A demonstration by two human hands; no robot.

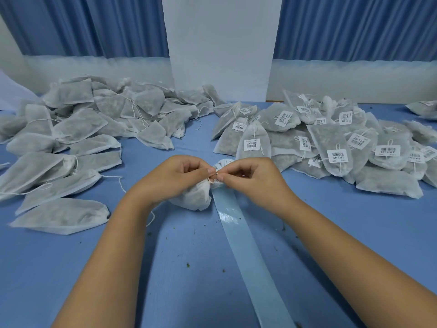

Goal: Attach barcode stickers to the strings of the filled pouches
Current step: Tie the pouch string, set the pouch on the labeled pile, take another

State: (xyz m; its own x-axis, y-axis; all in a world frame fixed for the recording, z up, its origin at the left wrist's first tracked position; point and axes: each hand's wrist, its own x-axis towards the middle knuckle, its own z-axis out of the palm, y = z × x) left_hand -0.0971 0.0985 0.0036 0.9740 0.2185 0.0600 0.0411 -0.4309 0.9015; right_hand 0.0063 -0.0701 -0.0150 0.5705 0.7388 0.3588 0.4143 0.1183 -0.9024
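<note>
1. The left hand (182,178) and right hand (250,179) met over the middle of the blue table (179,285). Their fingers were curled, and thumbs and forefingers pinched a barcode sticker (215,180) where it met the string (210,178).
2. The string belonged to a filled pouch (194,197), which lay on the table beneath the left hand, touching a pale backing strip (248,247).
3. The sticker showed black bars. Its writing was too small to read.
4. Just beyond the fingertips, unused stickers (223,162) curled up from the strip.
5. To the right lay labelled pouches (335,147), each white tag bearing a barcode and a line of characters I could not read.
6. To the left lay unlabelled pouches (80,129) with bare strings.
</note>
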